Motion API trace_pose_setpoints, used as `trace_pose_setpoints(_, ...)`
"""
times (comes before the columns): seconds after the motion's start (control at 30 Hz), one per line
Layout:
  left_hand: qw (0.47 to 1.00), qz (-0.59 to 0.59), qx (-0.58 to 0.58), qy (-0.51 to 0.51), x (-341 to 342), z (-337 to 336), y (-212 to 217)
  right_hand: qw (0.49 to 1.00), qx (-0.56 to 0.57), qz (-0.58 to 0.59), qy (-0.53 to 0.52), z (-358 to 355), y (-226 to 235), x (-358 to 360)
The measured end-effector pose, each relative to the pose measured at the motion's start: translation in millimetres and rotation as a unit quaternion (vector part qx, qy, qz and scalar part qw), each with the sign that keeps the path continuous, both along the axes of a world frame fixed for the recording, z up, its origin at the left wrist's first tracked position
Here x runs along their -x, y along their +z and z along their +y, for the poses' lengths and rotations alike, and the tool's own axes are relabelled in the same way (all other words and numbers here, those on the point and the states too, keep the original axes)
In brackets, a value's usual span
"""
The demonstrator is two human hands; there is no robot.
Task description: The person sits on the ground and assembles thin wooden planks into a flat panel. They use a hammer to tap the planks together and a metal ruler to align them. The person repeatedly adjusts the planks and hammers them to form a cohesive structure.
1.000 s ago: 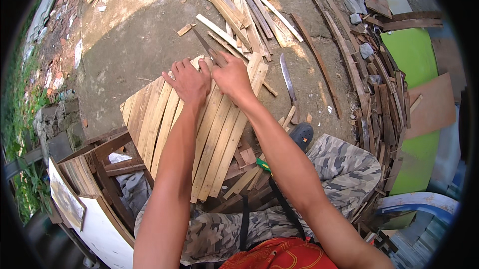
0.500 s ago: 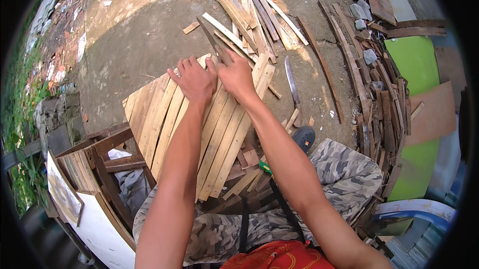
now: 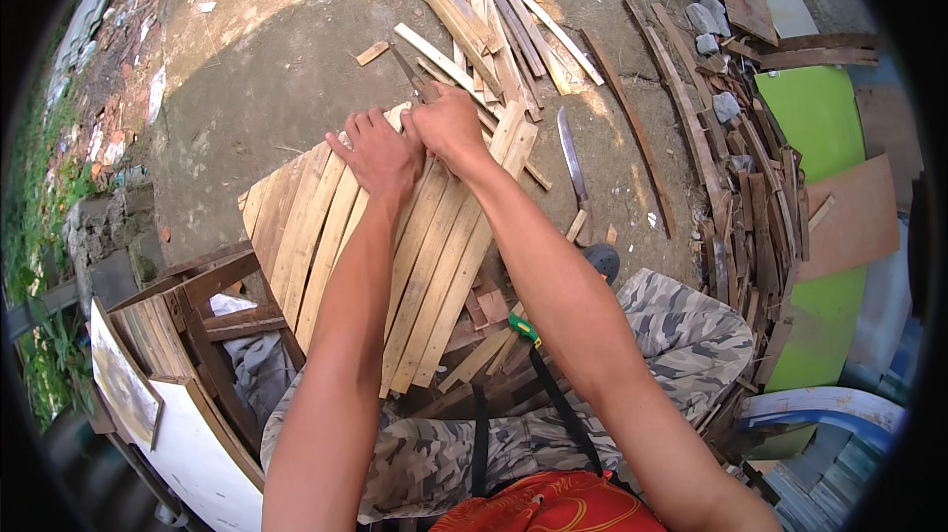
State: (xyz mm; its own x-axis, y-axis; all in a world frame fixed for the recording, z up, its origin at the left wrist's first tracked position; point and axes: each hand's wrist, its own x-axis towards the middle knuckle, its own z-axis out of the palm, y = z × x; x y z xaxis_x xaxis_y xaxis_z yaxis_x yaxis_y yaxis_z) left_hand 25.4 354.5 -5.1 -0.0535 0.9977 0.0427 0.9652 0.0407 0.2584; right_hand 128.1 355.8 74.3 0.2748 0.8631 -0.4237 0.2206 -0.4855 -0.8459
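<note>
My left hand lies open, its fingers spread over the far end of a panel of pale wooden slats set side by side. Close beside it, my right hand is closed around the handle of what looks like a handsaw. Its dark, narrow blade points away from me at the panel's far edge; any teeth are too small to make out. A machete with a curved blade and wooden handle rests on the ground right of the panel. Near my lap is a green and yellow handle.
Loose wooden strips are heaped beyond the panel. Long boards and stacked scrap wood line the right side, beside a green sheet. A wooden frame and a white board stand at the near left.
My right hand and the handsaw have moved slightly away and to the left, and less of the blade shows. My left hand keeps its place on the slats.
</note>
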Motion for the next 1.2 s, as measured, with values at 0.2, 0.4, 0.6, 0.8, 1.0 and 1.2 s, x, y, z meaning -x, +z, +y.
trace_pose_setpoints(0.2, 0.999, -0.020, -0.027, 0.009, -2, 4, 0, 0.996, -0.050, -0.034, 0.063, -150, 78, -21)
trace_pose_setpoints(0.4, 1.000, -0.019, 0.007, 0.017, -1, 7, 2, 0.998, 0.049, -0.017, 0.021, -69, 69, -19)
trace_pose_setpoints(0.6, 0.999, -0.029, 0.019, 0.020, -1, 4, 7, 0.996, -0.002, -0.073, 0.044, -66, 29, -2)
trace_pose_setpoints(0.8, 0.997, -0.052, -0.051, 0.015, 0, 5, -12, 0.999, -0.033, -0.008, 0.008, -183, 58, -15)
trace_pose_setpoints(1.0, 0.996, 0.002, -0.050, -0.069, 19, -43, -5, 0.994, -0.008, 0.079, 0.080, -195, 64, -24)
trace_pose_setpoints(1.2, 0.998, 0.002, -0.023, -0.065, 42, -151, 13, 0.987, -0.159, 0.017, 0.028, -203, 55, -11)
